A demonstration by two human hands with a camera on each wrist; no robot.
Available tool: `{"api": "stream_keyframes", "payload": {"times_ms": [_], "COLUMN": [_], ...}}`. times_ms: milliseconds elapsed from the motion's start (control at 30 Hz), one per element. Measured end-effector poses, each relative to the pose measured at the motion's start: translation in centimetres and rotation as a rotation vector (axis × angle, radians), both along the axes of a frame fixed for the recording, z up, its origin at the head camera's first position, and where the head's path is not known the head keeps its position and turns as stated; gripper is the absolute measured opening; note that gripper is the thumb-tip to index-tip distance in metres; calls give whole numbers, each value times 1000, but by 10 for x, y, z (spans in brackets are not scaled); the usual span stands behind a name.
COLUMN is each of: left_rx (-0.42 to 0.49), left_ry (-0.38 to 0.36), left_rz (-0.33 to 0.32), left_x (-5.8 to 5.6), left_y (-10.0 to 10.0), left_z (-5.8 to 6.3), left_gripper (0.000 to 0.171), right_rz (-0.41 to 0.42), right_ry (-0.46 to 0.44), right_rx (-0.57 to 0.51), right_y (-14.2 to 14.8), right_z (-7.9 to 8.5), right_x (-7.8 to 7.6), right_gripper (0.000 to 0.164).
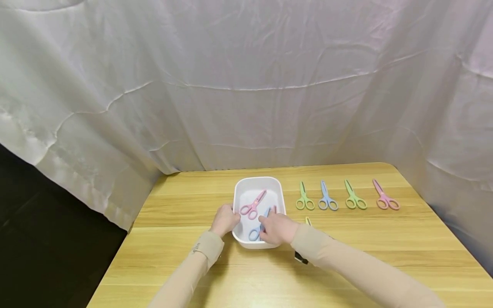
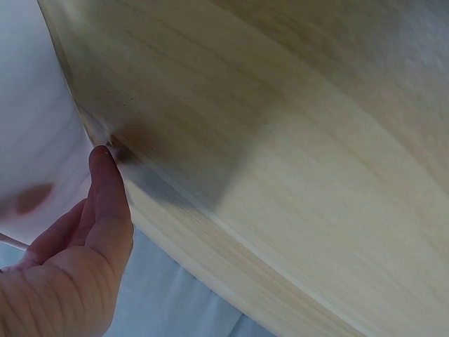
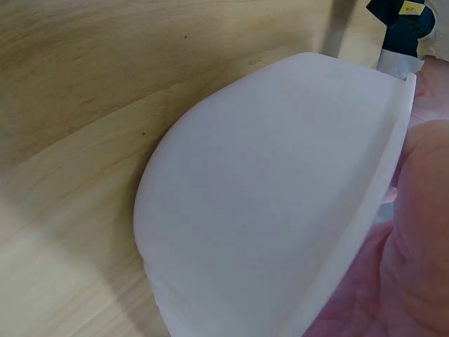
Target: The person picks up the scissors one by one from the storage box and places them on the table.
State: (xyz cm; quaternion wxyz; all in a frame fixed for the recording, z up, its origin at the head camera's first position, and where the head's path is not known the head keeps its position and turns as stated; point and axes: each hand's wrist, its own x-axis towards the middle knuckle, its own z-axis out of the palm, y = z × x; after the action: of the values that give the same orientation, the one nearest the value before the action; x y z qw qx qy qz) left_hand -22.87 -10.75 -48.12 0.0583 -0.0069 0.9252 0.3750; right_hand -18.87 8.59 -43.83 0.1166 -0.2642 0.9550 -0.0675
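A white box (image 1: 258, 183) with rounded corners stands on the table with several scissors inside. At its left wall my left hand (image 1: 224, 220) holds the side, thumb at the rim and fingers along the outside. My right hand (image 1: 278, 228) reaches over the right rim, its fingers down at the blue scissors (image 1: 253, 234). Its fingertips are partly hidden, so I cannot tell whether they pinch these scissors. Pink scissors (image 1: 252, 210) lie tilted farther back in the box. Another pink tip (image 1: 274, 209) shows beside the blue blades. In the right wrist view, the box wall (image 3: 266, 189) hides the fingers.
Right of the box, green scissors (image 1: 304, 201), blue scissors (image 1: 327, 201), more green scissors (image 1: 354, 200) and pink scissors (image 1: 385, 200) lie in a row, tips away. A yellow tip (image 1: 308, 221) peeks out behind my right sleeve. A grey curtain (image 1: 246, 119) hangs behind the table.
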Motion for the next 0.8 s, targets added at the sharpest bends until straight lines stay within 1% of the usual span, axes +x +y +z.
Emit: {"api": "stream_keyframes", "payload": {"times_ms": [100, 333, 633, 800], "left_rx": [2, 13, 23, 14], "left_ry": [-3, -12, -21, -24], "left_rz": [-1, 3, 2, 3], "left_x": [-1, -1, 0, 0], "left_y": [0, 0, 0, 1], "left_z": [0, 1, 1, 2], "left_gripper": [32, 34, 36, 33], "right_rz": [-11, -39, -13, -14], "right_ry": [-36, -121, -157, -221], "right_rx": [12, 12, 29, 21], "right_y": [-1, -4, -8, -10], "right_z": [1, -1, -2, 5], "right_x": [-2, -10, -18, -25], "right_gripper": [46, 53, 58, 55]}}
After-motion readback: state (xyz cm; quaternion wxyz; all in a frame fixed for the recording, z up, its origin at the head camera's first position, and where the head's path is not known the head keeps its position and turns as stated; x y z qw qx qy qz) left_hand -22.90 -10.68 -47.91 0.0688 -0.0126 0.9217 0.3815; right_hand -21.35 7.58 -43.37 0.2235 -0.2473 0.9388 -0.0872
